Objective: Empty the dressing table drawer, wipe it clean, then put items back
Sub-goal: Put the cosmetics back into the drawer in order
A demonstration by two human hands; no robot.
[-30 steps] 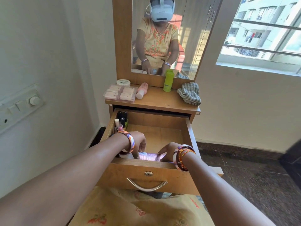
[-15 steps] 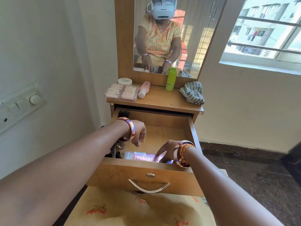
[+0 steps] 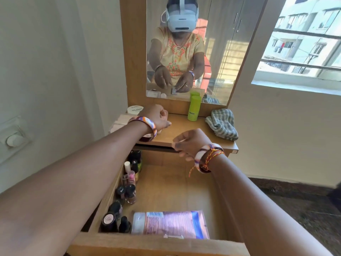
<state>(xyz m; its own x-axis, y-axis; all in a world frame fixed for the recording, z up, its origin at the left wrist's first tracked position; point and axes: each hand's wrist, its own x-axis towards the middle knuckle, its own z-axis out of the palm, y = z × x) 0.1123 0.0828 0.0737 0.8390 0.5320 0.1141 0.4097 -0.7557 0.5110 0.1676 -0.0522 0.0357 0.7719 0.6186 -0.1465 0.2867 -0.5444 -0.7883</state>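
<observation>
Both hands [image 3: 158, 117] above tabletop [image 3: 184, 133] edge

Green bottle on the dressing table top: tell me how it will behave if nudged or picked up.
The green bottle stands upright, tall and narrow on a small base, so a sideways nudge would probably tip it. Its round body suggests it would then roll along the table top. The smooth plastic looks rigid, likely light, perhaps a little slippery.

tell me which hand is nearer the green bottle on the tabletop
Right, though not by much. The right hand is just below the green bottle, over the tabletop's front edge; the left hand hovers off to its left, by the white jar.
</observation>
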